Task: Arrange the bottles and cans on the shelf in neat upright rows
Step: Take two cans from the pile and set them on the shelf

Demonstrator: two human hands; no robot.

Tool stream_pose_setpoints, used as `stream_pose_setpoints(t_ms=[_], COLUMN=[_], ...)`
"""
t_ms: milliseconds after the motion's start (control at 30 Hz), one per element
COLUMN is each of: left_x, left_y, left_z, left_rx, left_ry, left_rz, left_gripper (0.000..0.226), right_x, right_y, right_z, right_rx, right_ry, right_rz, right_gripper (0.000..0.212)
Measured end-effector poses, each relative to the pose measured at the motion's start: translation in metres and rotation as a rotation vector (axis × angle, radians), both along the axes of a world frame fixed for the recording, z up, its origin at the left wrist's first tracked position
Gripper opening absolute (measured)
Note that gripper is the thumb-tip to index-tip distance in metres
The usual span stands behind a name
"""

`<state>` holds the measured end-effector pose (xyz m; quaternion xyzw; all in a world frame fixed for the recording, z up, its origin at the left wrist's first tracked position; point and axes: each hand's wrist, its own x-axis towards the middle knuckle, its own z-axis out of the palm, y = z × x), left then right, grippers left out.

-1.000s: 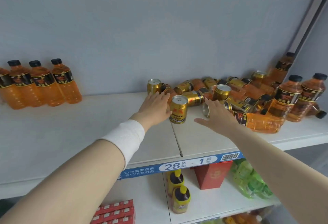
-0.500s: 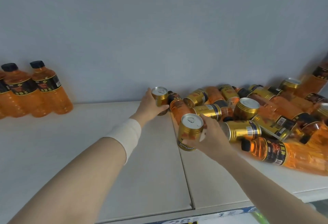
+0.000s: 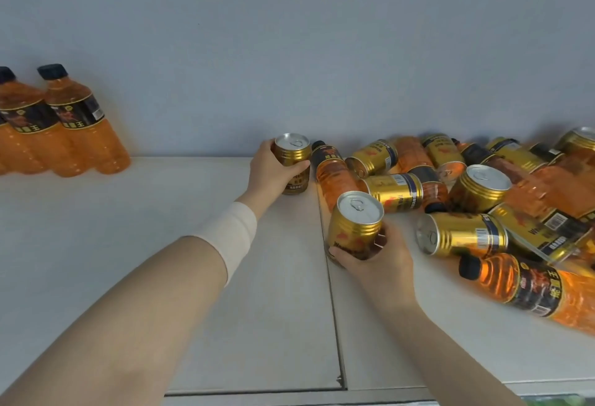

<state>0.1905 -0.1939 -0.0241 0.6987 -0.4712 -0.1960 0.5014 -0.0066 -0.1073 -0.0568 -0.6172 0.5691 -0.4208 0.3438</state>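
Observation:
My left hand point(image 3: 269, 170) wraps around an upright gold can point(image 3: 292, 161) at the back of the white shelf point(image 3: 128, 244). My right hand point(image 3: 375, 262) grips a second gold can point(image 3: 354, 223), upright and slightly tilted, near the shelf's middle seam. To the right lies a jumbled pile of gold cans point(image 3: 463, 235) and orange bottles point(image 3: 531, 289), most on their sides. One can point(image 3: 481, 186) in the pile stands upright. Two orange bottles point(image 3: 80, 125) with black caps stand upright at the far left against the wall.
A grey back wall point(image 3: 289, 51) closes the shelf behind. A seam point(image 3: 331, 309) between two shelf boards runs front to back under my right hand. A pale band point(image 3: 228, 235) wraps my left wrist. Bare shelf surface stretches between the left bottles and my left hand.
My left hand has closed on the back can and my right hand on the front can. The view has moved closer and tilted, so the lower shelf has dropped out of sight.

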Motion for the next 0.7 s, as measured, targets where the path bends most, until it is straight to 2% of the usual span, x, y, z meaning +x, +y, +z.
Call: stream_pose_setpoints(t_ms=[200,367,500,700], left_x=[0.042,0.095,0.152,0.238], left_y=[0.031,0.058,0.074,0.072], left_z=[0.017,0.035,0.046,0.043], left_rx=[0.030,0.046,0.096,0.183], left_ry=[0.143,0.297,0.248,0.062], left_rz=[-0.103,-0.221,-0.256,-0.339], left_gripper=[0.060,0.049,0.050,0.051], right_x=[-0.002,0.034,0.088,0.178], right_y=[0.012,0.013,0.002,-0.025], right_z=[0.018,0.035,0.040,0.036], right_rx=[0.077,0.088,0.107,0.097], right_ry=[-0.073,-0.071,-0.083,-0.026], right_rz=[0.075,0.178,0.235,0.217], right_gripper=[0.064,0.061,0.054,0.068])
